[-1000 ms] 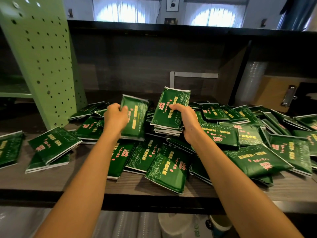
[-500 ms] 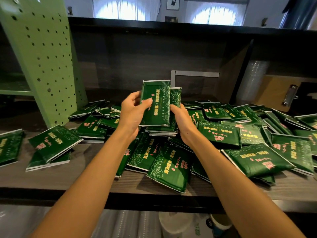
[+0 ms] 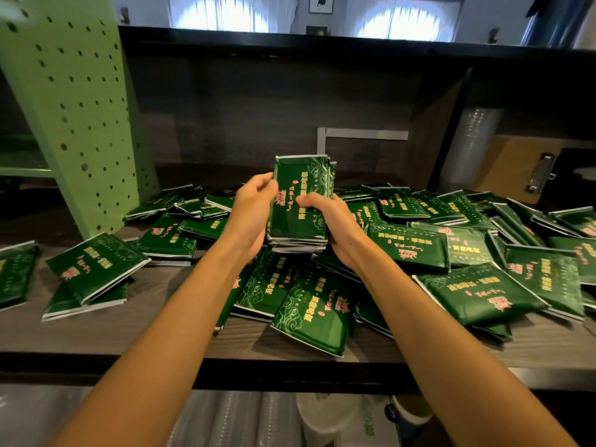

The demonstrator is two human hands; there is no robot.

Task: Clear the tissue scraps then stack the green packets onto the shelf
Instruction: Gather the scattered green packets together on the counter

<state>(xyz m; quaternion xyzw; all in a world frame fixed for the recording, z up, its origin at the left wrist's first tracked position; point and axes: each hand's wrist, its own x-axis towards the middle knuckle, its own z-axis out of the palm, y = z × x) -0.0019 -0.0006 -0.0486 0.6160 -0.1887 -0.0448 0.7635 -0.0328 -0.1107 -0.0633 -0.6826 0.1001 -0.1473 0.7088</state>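
1. The stack (image 3: 300, 201) of green packets is held upright between both hands, above the middle of the shelf (image 3: 161, 317). Its lower edges show several packets pressed together.
2. The left hand (image 3: 253, 214) grips the stack's left side, fingers curled round the edge.
3. The right hand (image 3: 337, 221) grips the right side, thumb laid across the front face and fingers wrapped behind.
4. Loose packets (image 3: 477, 291) lie in an overlapping heap under and to the right of the hands, reaching the shelf's front edge. One (image 3: 311, 314) lies just below the wrists.
5. A pair (image 3: 93, 269) lies apart on the left, one on top of the other.
6. A pale green perforated post (image 3: 74, 108) stands at the shelf's left end, with packets lying against its foot.
7. A brown clipboard (image 3: 522, 169) leans at the back right, behind the heap.
8. No tissue scraps can be made out on the shelf.
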